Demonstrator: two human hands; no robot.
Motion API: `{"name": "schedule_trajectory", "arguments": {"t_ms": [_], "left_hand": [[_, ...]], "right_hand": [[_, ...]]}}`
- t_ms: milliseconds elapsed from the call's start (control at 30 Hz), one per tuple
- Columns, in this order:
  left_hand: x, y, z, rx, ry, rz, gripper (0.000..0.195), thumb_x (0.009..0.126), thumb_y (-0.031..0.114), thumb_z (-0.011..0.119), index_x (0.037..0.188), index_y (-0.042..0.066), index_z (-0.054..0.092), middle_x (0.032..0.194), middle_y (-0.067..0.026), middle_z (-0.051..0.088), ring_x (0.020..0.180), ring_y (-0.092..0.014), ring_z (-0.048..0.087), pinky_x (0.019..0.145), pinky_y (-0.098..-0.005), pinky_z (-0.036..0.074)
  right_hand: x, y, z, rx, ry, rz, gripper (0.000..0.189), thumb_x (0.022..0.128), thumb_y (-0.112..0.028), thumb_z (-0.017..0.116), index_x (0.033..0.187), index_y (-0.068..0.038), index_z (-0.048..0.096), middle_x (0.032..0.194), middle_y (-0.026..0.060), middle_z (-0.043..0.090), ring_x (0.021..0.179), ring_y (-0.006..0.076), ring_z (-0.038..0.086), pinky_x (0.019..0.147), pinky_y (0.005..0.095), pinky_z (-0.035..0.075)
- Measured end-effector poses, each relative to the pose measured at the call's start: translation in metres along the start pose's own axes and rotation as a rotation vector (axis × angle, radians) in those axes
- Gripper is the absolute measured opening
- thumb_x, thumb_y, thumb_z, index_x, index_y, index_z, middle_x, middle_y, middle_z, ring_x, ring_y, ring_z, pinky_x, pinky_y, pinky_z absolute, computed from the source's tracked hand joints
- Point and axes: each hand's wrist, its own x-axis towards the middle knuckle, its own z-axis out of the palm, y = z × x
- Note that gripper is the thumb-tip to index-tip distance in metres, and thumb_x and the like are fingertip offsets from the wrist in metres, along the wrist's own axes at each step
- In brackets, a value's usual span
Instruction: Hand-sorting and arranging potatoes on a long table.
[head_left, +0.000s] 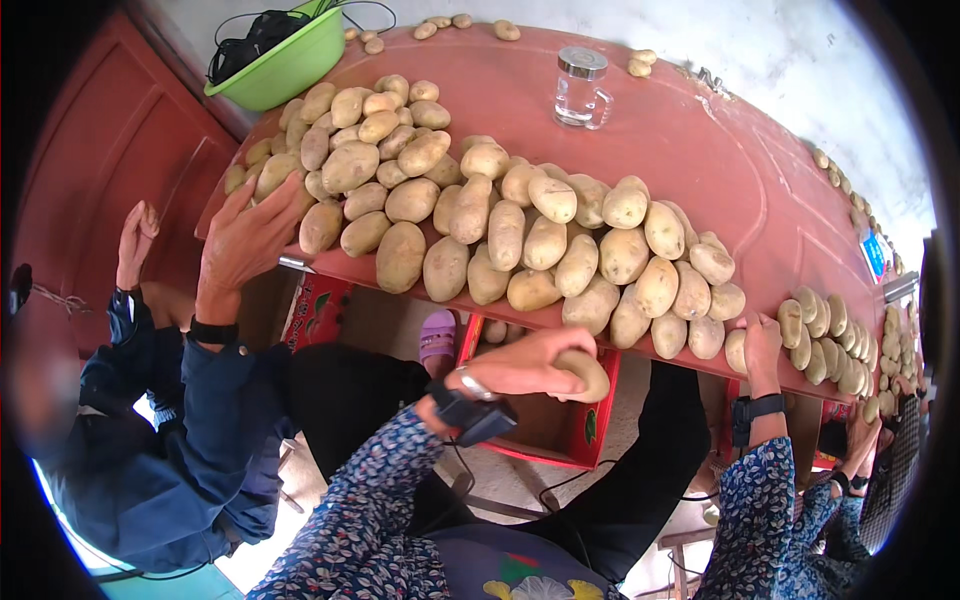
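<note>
My left hand (525, 364) grips a large pale potato (589, 376) over the open red box below the table's edge. Farther right, my right hand (761, 346) has its fingers curled at another potato (736, 351) by the table's front edge; the hand hides part of it. Between and beyond the hands, a long heap of potatoes (551, 244) lies along the front of the red table (660, 120). At its left the heap rises higher, while the front row reaches the edge. Both my wrists carry black bands.
A red cardboard box (592, 431) stands under the table, between my legs. At left, a co-worker's hand (247, 236) touches the heap. A glass mug (579, 86) stands behind it. A green basin (281, 56) holds black cables. Rightward are more potatoes (825, 337) and other workers' hands (862, 439).
</note>
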Motion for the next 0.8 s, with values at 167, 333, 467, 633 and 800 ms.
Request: {"name": "schedule_trajectory", "arguments": {"t_ms": [167, 333, 467, 633, 800], "left_hand": [[-0.065, 0.022, -0.024, -0.204, 0.624, 0.341, 0.039, 0.071, 0.016, 0.067, 0.103, 0.010, 0.045, 0.095, -0.0011, 0.051, 0.088, -0.010, 0.050, 0.074, -0.0241, 0.044], [-0.090, 0.016, -0.062, 0.076, 1.341, 0.410, 0.031, 0.086, 0.010, 0.049, 0.116, 0.006, 0.047, 0.104, -0.0061, 0.053, 0.091, -0.012, 0.051, 0.076, -0.0233, 0.044], [-0.080, 0.020, -0.078, 0.280, 1.350, 0.439, 0.034, 0.085, 0.011, 0.051, 0.118, 0.003, 0.046, 0.109, -0.0106, 0.052, 0.099, -0.018, 0.050, 0.085, -0.0292, 0.041], [-0.060, 0.009, -0.100, 0.953, 1.300, 0.383, 0.036, 0.085, 0.016, 0.051, 0.118, 0.002, 0.048, 0.113, -0.0191, 0.051, 0.104, -0.034, 0.049, 0.090, -0.0392, 0.038], [-0.047, -0.014, -0.119, 0.926, 1.139, 0.257, 0.037, 0.083, 0.023, 0.054, 0.114, 0.004, 0.050, 0.105, -0.0211, 0.054, 0.092, -0.038, 0.053, 0.081, -0.0431, 0.042]], "right_hand": [[0.000, 0.009, -0.002, -0.045, 0.042, -0.029, 0.031, 0.077, -0.025, 0.047, 0.071, -0.001, 0.065, 0.070, 0.0198, 0.062, 0.073, 0.0333, 0.060, 0.074, 0.0380, 0.044], [-0.003, -0.005, -0.002, -0.027, 0.012, -0.018, 0.030, 0.077, -0.026, 0.048, 0.071, -0.001, 0.065, 0.070, 0.0202, 0.061, 0.074, 0.0338, 0.060, 0.074, 0.0384, 0.044], [-0.001, -0.001, -0.002, -0.030, 0.008, 0.027, 0.030, 0.076, -0.026, 0.049, 0.071, -0.001, 0.064, 0.070, 0.0206, 0.061, 0.074, 0.0336, 0.060, 0.074, 0.0385, 0.044], [0.003, 0.002, 0.002, 0.004, -0.007, 0.011, 0.029, 0.076, -0.026, 0.050, 0.073, -0.001, 0.065, 0.071, 0.0208, 0.061, 0.076, 0.0338, 0.060, 0.075, 0.0386, 0.044], [0.001, 0.001, -0.001, -0.050, -0.010, 0.034, 0.030, 0.075, -0.027, 0.050, 0.074, -0.001, 0.065, 0.073, 0.0207, 0.062, 0.077, 0.0335, 0.061, 0.075, 0.0383, 0.044]]}}
